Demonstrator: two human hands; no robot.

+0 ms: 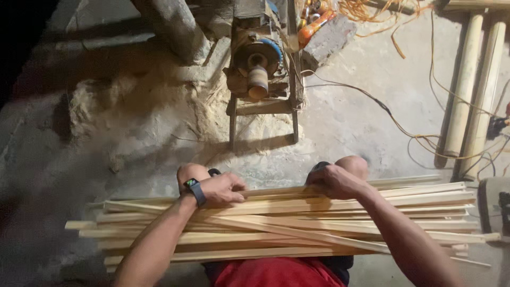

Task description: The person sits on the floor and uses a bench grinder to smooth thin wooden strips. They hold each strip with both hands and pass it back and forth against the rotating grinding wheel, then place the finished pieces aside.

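Observation:
A bundle of long pale wooden strips [276,223] lies across my lap, reaching from far left to far right. My left hand [223,190], with a dark watch on its wrist, rests on the upper edge of the bundle, fingers curled over the strips. My right hand [336,182] grips the same upper strips a little to the right. Both knees show just beyond the hands.
A small motor-driven machine [260,58] on a wooden stand sits ahead on the concrete floor, with a sawdust heap [138,111] to its left. Orange cables [404,122] trail to the right. Thick bamboo poles [473,85] lie at far right.

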